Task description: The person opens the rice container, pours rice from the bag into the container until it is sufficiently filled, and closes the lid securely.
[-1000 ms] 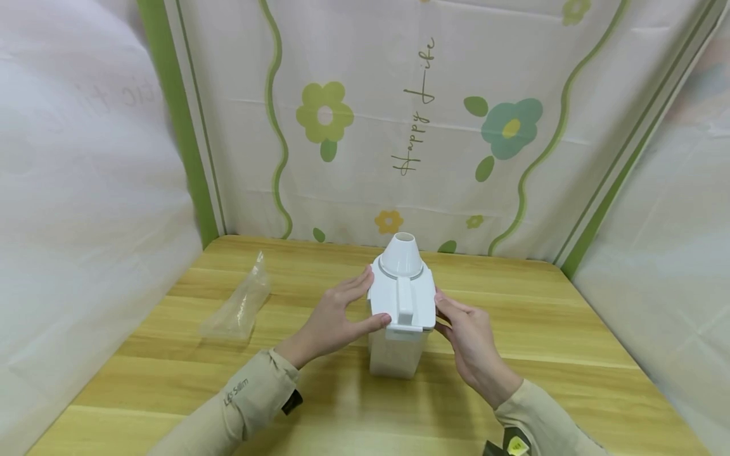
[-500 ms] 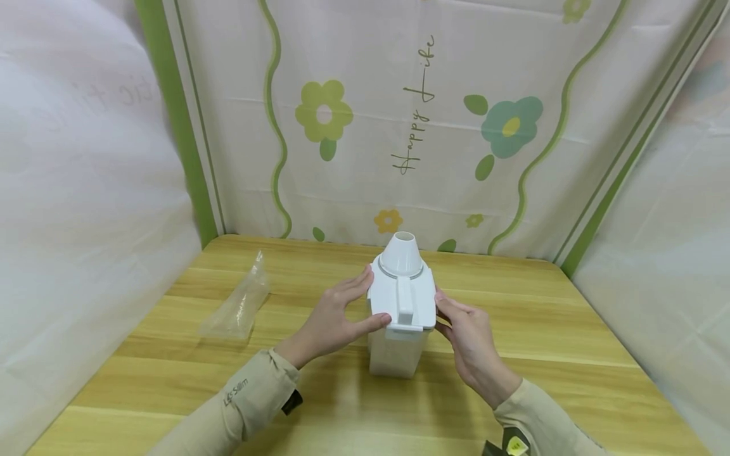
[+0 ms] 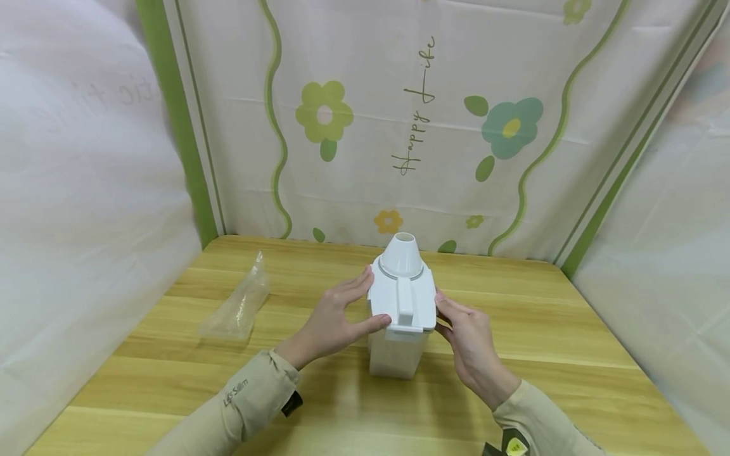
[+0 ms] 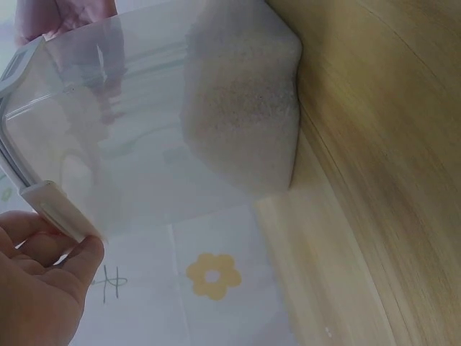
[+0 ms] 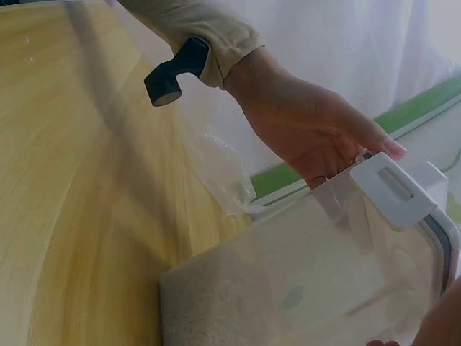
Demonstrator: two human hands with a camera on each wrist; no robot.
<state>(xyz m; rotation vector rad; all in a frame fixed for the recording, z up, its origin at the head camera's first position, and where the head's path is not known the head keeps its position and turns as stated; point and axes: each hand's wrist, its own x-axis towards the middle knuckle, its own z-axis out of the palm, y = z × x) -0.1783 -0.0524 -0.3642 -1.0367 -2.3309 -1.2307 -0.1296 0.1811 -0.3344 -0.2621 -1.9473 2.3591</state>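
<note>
A translucent tall container [image 3: 397,354] stands upright on the table, its white lid [image 3: 424,301] topped by a cone-shaped white spout [image 3: 402,256]. Pale grain-like contents [image 4: 238,108] fill its lower part in the left wrist view. My left hand [image 3: 331,320] grips the lid's left side, fingers at the far edge and thumb over the near corner. On the other side, my right hand [image 3: 473,345] grips the lid's right edge, its thumb against the side and the other fingertips mostly hidden. A white clip [image 5: 392,189] on the container lies by the left thumb in the right wrist view.
A crumpled clear plastic bag [image 3: 239,307] lies on the wooden table [image 3: 542,329], left of the container. Printed curtains [image 3: 365,126] enclose the table at the back and both sides.
</note>
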